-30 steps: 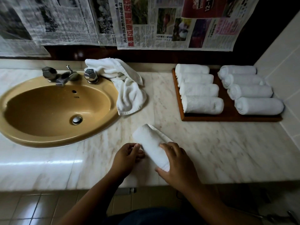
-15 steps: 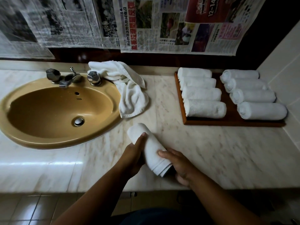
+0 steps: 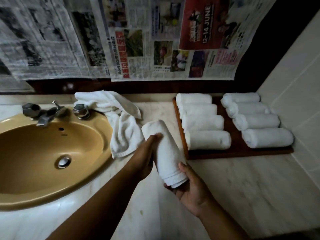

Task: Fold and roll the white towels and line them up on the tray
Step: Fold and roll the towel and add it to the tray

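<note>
A rolled white towel (image 3: 165, 153) is held above the marble counter, its far end pointing toward the tray. My left hand (image 3: 146, 153) grips its left side near the middle. My right hand (image 3: 189, 186) cups its near end from below, thumb up along the roll. The wooden tray (image 3: 232, 154) sits at the right, holding two columns of several rolled towels (image 3: 204, 122), one on the left and one on the right. An unfolded white towel (image 3: 119, 122) lies crumpled beside the sink.
A tan sink (image 3: 34, 187) with a metal faucet (image 3: 45, 113) fills the left. Newspaper sheets (image 3: 155, 40) hang on the back wall. A tiled wall (image 3: 297, 101) bounds the tray's right side. The counter's front edge runs bottom right.
The towel went from being rolled on the counter to fully rolled and lifted, carried up and rightward toward the tray. My right hand shifted under its near end.
</note>
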### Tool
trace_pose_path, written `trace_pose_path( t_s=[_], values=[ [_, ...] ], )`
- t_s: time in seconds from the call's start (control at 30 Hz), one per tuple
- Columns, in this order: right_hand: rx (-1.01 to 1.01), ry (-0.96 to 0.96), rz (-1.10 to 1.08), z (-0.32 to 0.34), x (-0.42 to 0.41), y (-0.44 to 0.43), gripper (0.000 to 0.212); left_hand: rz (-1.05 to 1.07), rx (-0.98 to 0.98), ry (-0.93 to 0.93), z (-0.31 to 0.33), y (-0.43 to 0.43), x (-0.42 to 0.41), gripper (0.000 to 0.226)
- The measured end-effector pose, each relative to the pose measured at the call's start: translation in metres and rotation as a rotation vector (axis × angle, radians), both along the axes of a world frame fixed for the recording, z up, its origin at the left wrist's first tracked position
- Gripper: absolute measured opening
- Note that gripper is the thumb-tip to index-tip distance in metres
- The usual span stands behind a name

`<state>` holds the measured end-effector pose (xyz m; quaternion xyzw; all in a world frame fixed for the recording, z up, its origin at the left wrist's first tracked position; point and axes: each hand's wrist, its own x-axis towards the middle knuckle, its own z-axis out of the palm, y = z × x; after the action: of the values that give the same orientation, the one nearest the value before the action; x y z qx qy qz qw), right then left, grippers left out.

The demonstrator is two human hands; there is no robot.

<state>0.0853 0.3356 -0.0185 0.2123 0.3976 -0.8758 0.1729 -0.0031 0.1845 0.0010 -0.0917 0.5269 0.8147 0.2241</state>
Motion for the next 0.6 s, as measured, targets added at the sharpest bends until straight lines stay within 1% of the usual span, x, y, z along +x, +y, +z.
trace_pose_path(
  t_s=[0.07, 0.1, 0.13, 0.17, 0.2, 0.23, 0.27, 0.3, 0.33, 0.4, 0.43, 0.5, 0.6],
  values=[
    [0.012, 0.036, -0.153, 0.007, -0.025, 0.016, 0.053, -0.103, -0.130, 0.105, 0.009, 0.012, -0.027, 0.054],
    [0.021, 0.071, -0.231, 0.010, -0.041, 0.028, 0.052, -0.136, -0.198, 0.145, 0.014, 0.018, -0.040, 0.063],
    [0.042, 0.119, -0.305, 0.013, -0.058, 0.042, 0.053, -0.174, -0.253, 0.168, 0.015, 0.023, -0.052, 0.078],
    [0.090, 0.169, -0.385, 0.013, -0.078, 0.061, 0.054, -0.218, -0.316, 0.195, 0.014, 0.028, -0.065, 0.089],
    [0.170, 0.207, -0.461, 0.016, -0.099, 0.081, 0.053, -0.266, -0.375, 0.216, 0.011, 0.034, -0.079, 0.090],
    [0.285, 0.230, -0.523, 0.018, -0.116, 0.101, 0.053, -0.306, -0.439, 0.245, 0.003, 0.038, -0.087, 0.081],
    [0.404, 0.229, -0.561, 0.019, -0.131, 0.120, 0.053, -0.363, -0.552, 0.288, -0.011, 0.042, -0.094, 0.067],
    [0.515, 0.208, -0.583, 0.018, -0.145, 0.139, 0.051, -0.445, -0.734, 0.371, -0.026, 0.045, -0.098, 0.057],
    [0.616, 0.177, -0.597, 0.015, -0.157, 0.156, 0.049, -0.546, -0.932, 0.475, -0.045, 0.046, -0.101, 0.053],
    [0.830, 0.124, -0.590, 0.004, -0.184, 0.190, 0.054, -0.701, -1.220, 0.682, -0.083, 0.048, -0.102, 0.055],
    [0.925, 0.102, -0.560, -0.001, -0.196, 0.203, 0.060, -0.719, -1.314, 0.752, -0.098, 0.048, -0.104, 0.059],
    [1.127, 0.057, -0.454, -0.016, -0.220, 0.225, 0.062, -0.685, -1.447, 0.833, -0.115, 0.050, -0.108, 0.063],
    [1.534, 0.065, -0.151, -0.043, -0.250, 0.240, 0.063, -0.581, -1.530, 0.920, -0.121, 0.057, -0.116, 0.063]
  ],
)
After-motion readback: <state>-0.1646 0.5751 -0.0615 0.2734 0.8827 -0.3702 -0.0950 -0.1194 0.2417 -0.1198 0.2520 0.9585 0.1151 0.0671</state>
